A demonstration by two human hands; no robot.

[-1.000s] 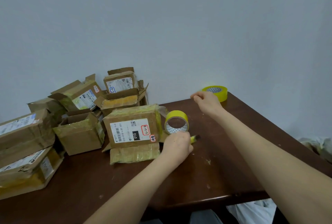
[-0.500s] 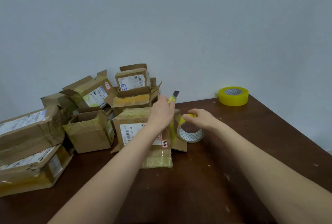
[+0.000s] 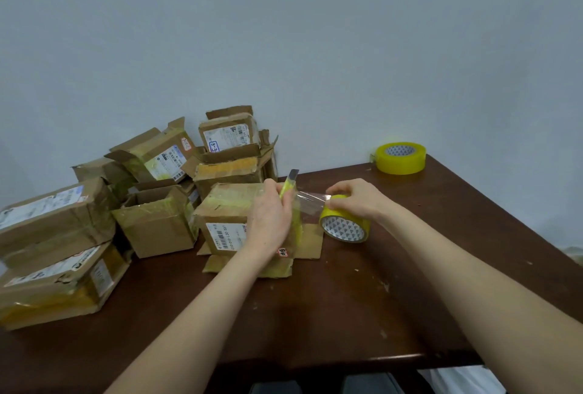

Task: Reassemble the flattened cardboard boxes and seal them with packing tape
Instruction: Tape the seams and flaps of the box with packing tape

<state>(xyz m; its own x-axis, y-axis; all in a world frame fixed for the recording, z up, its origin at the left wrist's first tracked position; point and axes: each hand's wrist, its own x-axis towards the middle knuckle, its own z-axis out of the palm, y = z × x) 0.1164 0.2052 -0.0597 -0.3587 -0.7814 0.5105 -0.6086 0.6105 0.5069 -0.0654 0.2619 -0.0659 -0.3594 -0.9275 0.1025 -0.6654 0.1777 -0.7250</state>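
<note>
- Gripping a yellow plastic utility knife (image 3: 288, 188) in our left hand (image 3: 271, 220), we clasp the yellow tape roll (image 3: 344, 229) with our right hand (image 3: 356, 201)
- if tension slackens, the clear strip (image 3: 310, 205) could fold onto itself

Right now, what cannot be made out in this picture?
Head view only.
Most of the cutter is hidden inside the left hand.
Where the tape strip meets the box is behind that hand.
The box label is partly covered by the left arm.
The top of the tape roll is under the right hand.
The leftmost boxes are cut by the frame edge.
</note>
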